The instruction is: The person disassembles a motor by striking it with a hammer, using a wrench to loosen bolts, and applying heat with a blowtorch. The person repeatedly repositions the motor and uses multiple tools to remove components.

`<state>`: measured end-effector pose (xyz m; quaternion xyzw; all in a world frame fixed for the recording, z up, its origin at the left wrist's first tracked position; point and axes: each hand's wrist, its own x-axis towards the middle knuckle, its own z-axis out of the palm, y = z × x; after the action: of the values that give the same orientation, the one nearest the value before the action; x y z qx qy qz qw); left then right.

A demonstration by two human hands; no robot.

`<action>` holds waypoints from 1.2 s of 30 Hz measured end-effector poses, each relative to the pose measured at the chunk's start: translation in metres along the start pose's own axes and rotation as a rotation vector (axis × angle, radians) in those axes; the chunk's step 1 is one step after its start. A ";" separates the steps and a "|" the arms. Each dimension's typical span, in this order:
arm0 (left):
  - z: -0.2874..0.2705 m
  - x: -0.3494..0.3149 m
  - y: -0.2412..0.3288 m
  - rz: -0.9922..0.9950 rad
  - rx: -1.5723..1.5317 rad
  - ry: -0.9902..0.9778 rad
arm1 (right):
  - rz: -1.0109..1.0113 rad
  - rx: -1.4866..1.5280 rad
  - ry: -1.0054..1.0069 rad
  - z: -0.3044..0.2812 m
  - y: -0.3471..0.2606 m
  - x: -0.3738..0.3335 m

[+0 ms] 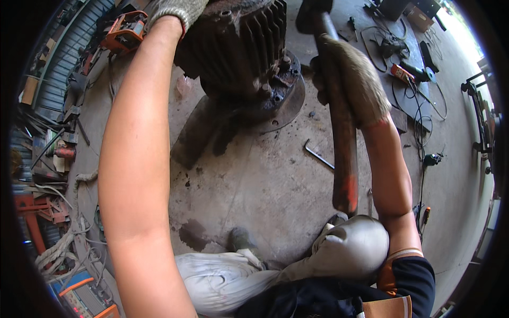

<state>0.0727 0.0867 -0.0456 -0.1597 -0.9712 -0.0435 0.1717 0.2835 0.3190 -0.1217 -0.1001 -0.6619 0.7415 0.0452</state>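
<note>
A dark, greasy cast-iron gear unit (233, 47) with cooling fins stands in front of me. Its round flange (275, 124) with bolts faces me low on the right side. My left hand (177, 9), in a knitted work glove, is at the unit's upper left; the fingers run past the picture's top edge and cannot be made out. My right hand (352, 77), gloved too, is wrapped round the handle of a hammer (344, 153). The hammer's dark head is up at the top, right of the unit, and its red-marked handle end hangs down toward my knee.
An L-shaped hex key (319, 155) lies on the concrete floor (254, 185). To the right, a dark plate (411, 98) carries cables and an angle grinder (416, 71). Ropes (61, 249), scrap and an orange-edged machine (87, 294) line the left side.
</note>
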 end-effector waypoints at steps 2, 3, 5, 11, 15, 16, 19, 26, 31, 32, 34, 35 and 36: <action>0.000 -0.002 0.001 -0.125 -0.024 -0.018 | -0.150 0.076 0.035 -0.006 -0.004 -0.009; -0.001 -0.002 0.002 -0.057 -0.049 -0.002 | -0.201 0.077 0.048 -0.005 -0.003 -0.012; -0.003 -0.004 0.004 -0.059 -0.073 -0.004 | -0.114 0.074 0.141 0.008 0.007 -0.011; -0.016 -0.009 0.010 -0.161 -0.083 0.044 | 0.091 -0.132 -0.009 0.012 0.018 0.015; -0.013 -0.009 0.010 -0.147 -0.120 -0.004 | -0.013 0.048 0.047 -0.011 0.011 -0.001; -0.012 -0.009 0.010 -0.126 -0.114 -0.002 | -0.110 0.077 0.014 -0.010 0.012 -0.005; -0.010 -0.008 0.009 -0.026 -0.031 -0.022 | 0.040 0.127 0.134 0.016 0.023 0.002; -0.007 -0.006 0.006 -0.146 -0.064 -0.010 | -0.008 0.134 0.074 -0.013 0.009 0.004; -0.006 -0.001 0.006 -0.104 -0.023 -0.017 | 0.100 0.144 0.090 0.011 0.028 0.006; -0.006 -0.001 0.007 -0.136 -0.024 -0.016 | 0.109 -0.099 0.023 0.015 0.029 0.009; -0.008 -0.001 0.009 -0.164 -0.010 -0.017 | 0.210 -0.214 0.035 0.015 0.023 0.013; -0.010 -0.003 0.009 -0.173 0.011 -0.009 | 0.128 -0.075 0.023 0.011 0.018 0.013; -0.010 -0.005 0.011 -0.184 0.033 -0.032 | 0.169 0.007 0.117 0.004 0.012 0.009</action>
<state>0.0837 0.0938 -0.0376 -0.0676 -0.9849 -0.0405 0.1541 0.2749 0.3157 -0.1344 -0.1983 -0.6447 0.7379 0.0214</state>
